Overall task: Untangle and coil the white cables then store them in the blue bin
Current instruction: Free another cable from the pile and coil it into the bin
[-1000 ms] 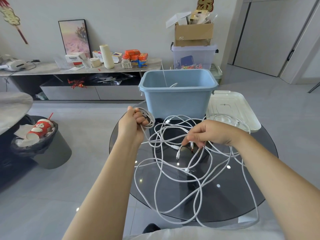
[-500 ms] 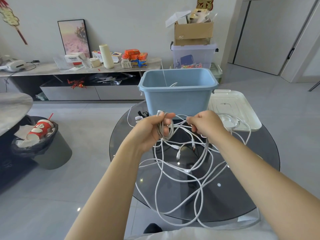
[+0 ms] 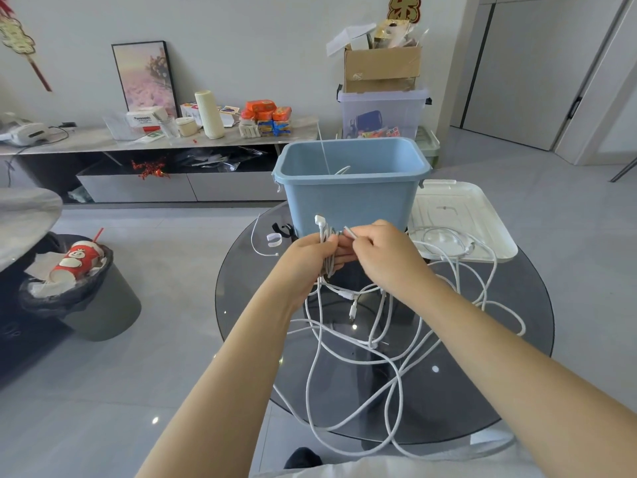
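A tangle of white cables (image 3: 389, 343) sprawls over the round dark glass table (image 3: 510, 384). My left hand (image 3: 306, 260) grips a small coiled bundle of white cable (image 3: 325, 250) upright, a white plug sticking out on top. My right hand (image 3: 382, 250) is right against it and pinches a cable strand near its end. Both hands hover just in front of the blue bin (image 3: 351, 188), which stands at the table's far side with a bit of white cable showing inside.
The white bin lid (image 3: 462, 215) lies to the right of the bin with cable loops on it. A thin white tie (image 3: 258, 243) and clips (image 3: 275, 236) lie at the table's left edge. A grey trash can (image 3: 86, 288) stands on the floor at left.
My hands came together in front of the bin. The left hand swung right with its coil, the right hand lifted from the tangle and now pinches a strand at the coil.
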`<state>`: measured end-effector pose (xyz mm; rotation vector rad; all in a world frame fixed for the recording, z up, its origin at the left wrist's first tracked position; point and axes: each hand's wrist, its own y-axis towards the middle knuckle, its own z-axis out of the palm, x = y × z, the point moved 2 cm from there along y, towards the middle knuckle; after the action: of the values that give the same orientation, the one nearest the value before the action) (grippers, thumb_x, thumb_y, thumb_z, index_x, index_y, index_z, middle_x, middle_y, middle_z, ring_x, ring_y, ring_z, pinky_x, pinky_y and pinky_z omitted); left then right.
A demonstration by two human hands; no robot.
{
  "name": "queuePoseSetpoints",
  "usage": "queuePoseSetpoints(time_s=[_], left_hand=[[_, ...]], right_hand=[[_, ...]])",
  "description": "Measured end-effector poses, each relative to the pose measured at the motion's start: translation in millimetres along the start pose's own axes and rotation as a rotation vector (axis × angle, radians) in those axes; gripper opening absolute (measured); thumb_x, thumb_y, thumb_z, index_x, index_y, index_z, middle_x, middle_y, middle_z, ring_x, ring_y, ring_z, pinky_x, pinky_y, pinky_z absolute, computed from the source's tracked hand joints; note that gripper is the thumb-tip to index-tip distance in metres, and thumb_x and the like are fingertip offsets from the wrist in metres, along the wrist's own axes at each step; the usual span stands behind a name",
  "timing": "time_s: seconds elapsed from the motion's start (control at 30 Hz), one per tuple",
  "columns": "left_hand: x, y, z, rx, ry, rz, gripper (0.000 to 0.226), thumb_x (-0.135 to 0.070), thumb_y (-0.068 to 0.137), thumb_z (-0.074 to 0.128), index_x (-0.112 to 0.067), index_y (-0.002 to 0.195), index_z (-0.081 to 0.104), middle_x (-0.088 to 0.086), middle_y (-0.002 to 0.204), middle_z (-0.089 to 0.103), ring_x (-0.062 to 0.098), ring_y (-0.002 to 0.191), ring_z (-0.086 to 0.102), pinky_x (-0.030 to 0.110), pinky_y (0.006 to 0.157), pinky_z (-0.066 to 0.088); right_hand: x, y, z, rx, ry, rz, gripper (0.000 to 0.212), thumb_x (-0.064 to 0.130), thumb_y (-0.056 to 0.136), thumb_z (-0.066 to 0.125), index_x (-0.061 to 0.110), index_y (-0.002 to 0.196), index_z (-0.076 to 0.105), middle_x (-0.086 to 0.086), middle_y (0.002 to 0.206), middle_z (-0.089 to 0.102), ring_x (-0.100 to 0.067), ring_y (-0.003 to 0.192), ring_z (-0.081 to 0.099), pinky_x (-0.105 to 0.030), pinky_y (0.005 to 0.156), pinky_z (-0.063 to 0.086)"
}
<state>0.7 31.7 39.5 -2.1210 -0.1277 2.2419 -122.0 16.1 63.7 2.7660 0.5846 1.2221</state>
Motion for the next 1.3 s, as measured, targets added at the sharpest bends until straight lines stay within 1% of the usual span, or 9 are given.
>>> queuePoseSetpoints(time_s=[0.13, 0.23, 0.37, 0.47, 0.57, 0.7, 0.83, 1.17, 1.3], left_hand=[[2.1, -0.3, -3.4, -0.04, 0.012, -0.009, 0.03, -0.012, 0.102, 0.037, -0.006, 0.097, 0.066, 0.009, 0.095, 0.072, 0.017, 0.092, 0.07, 0.03, 0.09, 0.05], [-2.0, -3.3, -1.1, -0.02, -0.173, -0.009, 0.032, -0.012, 0.102, 0.035, -0.007, 0.093, 0.066, 0.005, 0.085, 0.072, 0.016, 0.083, 0.07, 0.028, 0.086, 0.053], [-5.3, -4.9, 6.8, -0.05, -0.432, -0.026, 0.033, -0.011, 0.103, 0.032, -0.007, 0.078, 0.053, 0.001, 0.065, 0.064, 0.021, 0.071, 0.058, 0.026, 0.062, 0.049], [-7.0, -1.8, 5.8, -0.139, -0.647, -0.056, 0.035, -0.013, 0.104, 0.026, -0.009, 0.076, 0.046, 0.004, 0.069, 0.07, 0.026, 0.08, 0.064, 0.034, 0.071, 0.053], [-7.1, 2.4, -4.7, -0.227, -0.755, -0.003, 0.032, -0.012, 0.104, 0.023, -0.011, 0.078, 0.042, 0.004, 0.07, 0.067, 0.025, 0.076, 0.069, 0.041, 0.086, 0.049], [-7.9, 3.1, -19.3, -0.274, -0.896, 0.054, 0.033, -0.003, 0.1, 0.022, -0.012, 0.072, 0.039, 0.0, 0.059, 0.042, 0.015, 0.042, 0.049, 0.032, 0.068, 0.047], [-15.3, 0.4, -27.1, -0.225, -0.942, 0.09, 0.031, -0.004, 0.099, 0.023, -0.013, 0.074, 0.039, -0.008, 0.046, 0.029, 0.008, 0.034, 0.025, 0.023, 0.06, 0.036], [-27.7, -11.1, -31.2, 0.008, -0.64, -0.035, 0.026, -0.007, 0.093, 0.028, -0.009, 0.073, 0.045, -0.01, 0.038, 0.023, 0.005, 0.028, 0.018, 0.019, 0.038, 0.026], [-32.1, -16.0, -35.3, 0.068, -0.484, -0.072, 0.027, -0.01, 0.094, 0.03, -0.009, 0.072, 0.045, -0.01, 0.038, 0.023, 0.004, 0.028, 0.018, 0.02, 0.038, 0.024]], right_hand=[[-2.4, -1.9, -7.4, -0.176, 0.108, -0.034, 0.015, 0.013, 0.087, 0.065, 0.011, 0.099, 0.073, -0.002, 0.094, 0.071, -0.008, 0.08, 0.062, -0.005, 0.068, 0.04], [-3.5, -4.2, -4.1, -0.205, 0.278, 0.009, 0.006, 0.012, 0.077, 0.076, 0.015, 0.078, 0.071, 0.007, 0.07, 0.067, -0.002, 0.061, 0.063, -0.017, 0.065, 0.052], [-0.9, -8.4, 7.5, -0.16, 0.303, -0.037, 0.009, 0.016, 0.074, 0.079, 0.015, 0.08, 0.072, 0.014, 0.066, 0.065, 0.003, 0.06, 0.063, -0.012, 0.063, 0.049], [-3.2, -11.5, 10.7, -0.14, 0.208, -0.04, 0.015, 0.029, 0.079, 0.074, 0.018, 0.077, 0.064, 0.006, 0.064, 0.066, -0.013, 0.061, 0.064, -0.027, 0.064, 0.05], [-6.7, -11.7, 6.4, 0.08, -0.024, -0.068, 0.025, 0.041, 0.089, 0.059, 0.02, 0.077, 0.064, 0.004, 0.058, 0.06, -0.013, 0.057, 0.057, -0.028, 0.061, 0.042], [-20.0, -9.9, -3.8, 0.53, -0.089, -0.058, 0.038, 0.043, 0.097, 0.043, 0.02, 0.073, 0.062, 0.004, 0.061, 0.06, -0.003, 0.051, 0.05, -0.021, 0.058, 0.037], [-38.7, 0.2, -9.4, 0.628, -0.167, -0.046, 0.039, 0.047, 0.094, 0.046, 0.023, 0.066, 0.058, 0.011, 0.062, 0.061, 0.0, 0.05, 0.045, -0.02, 0.061, 0.036], [-62.3, 26.6, -20.4, 0.35, -0.187, -0.119, 0.025, 0.049, 0.085, 0.06, 0.029, 0.07, 0.055, 0.011, 0.075, 0.055, -0.004, 0.075, 0.046, -0.021, 0.067, 0.035], [-67.3, 30.1, -26.8, 0.244, -0.267, -0.136, 0.023, 0.054, 0.085, 0.056, 0.033, 0.075, 0.061, 0.008, 0.086, 0.053, -0.008, 0.093, 0.038, -0.029, 0.085, 0.029]])
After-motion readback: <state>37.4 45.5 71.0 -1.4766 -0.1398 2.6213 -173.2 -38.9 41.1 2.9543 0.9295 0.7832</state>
